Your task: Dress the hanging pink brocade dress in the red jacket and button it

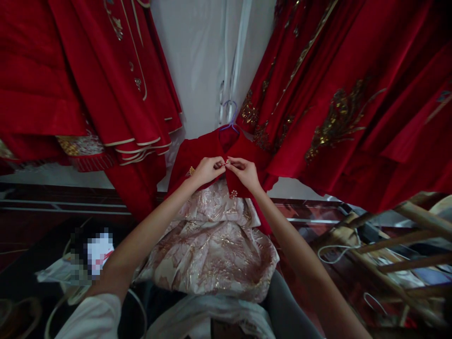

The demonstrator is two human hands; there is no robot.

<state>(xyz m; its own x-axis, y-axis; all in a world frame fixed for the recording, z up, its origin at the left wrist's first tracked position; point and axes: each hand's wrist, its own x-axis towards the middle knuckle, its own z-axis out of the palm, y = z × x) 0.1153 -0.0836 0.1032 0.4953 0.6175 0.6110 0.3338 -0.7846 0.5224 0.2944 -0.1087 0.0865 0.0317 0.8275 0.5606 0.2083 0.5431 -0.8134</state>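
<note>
Red jacket [197, 147], mid-scene: fingertip work at its front

Step in hand looked like fine work on the fastening; my read only. Doing it well called for the left front edge held steady, level and slack-free without straining the stitching, then the right edge brought across by fingertip, with the flower-shaped ornament [228, 162] gripped at its base.

Left to right: red garments [84, 61] hung on the far left. Left hand [209, 169]: thumb and fingers closed in a tight pinch on a small red bit at the jacket's left front; too small to tell loop from cloth. Jacket hung on a purple hanger [231, 124], patterned pink cloth [226, 254] nearer. Right hand [245, 173]: thumb and finger pinched on that ornament, tips just beside the left hand's. A second ornament [233, 193] sat nearer, ungripped. More red garments [395, 94] hung on the right.
</note>
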